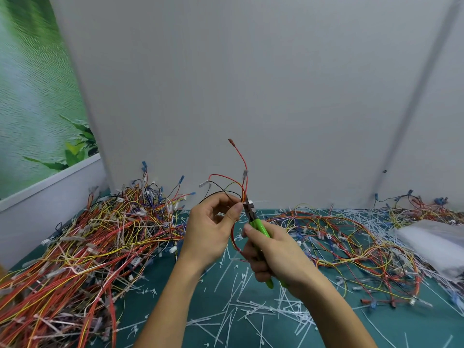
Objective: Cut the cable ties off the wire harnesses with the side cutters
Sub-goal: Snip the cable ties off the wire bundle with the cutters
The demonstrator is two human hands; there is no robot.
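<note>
My left hand (209,231) pinches a small wire harness (232,183) of red, black and yellow wires, held up above the table in the middle of the view. My right hand (273,254) grips the green-handled side cutters (258,228). Their dark jaws sit against the harness right beside my left thumb, where a small white cable tie (247,204) shows. One red wire with a terminal sticks up toward the wall.
A big heap of tied harnesses (82,247) fills the table's left side. Looser harnesses (351,237) spread on the right, by a white bag (437,244). Several cut white ties (241,312) litter the green mat near me. A grey wall stands close behind.
</note>
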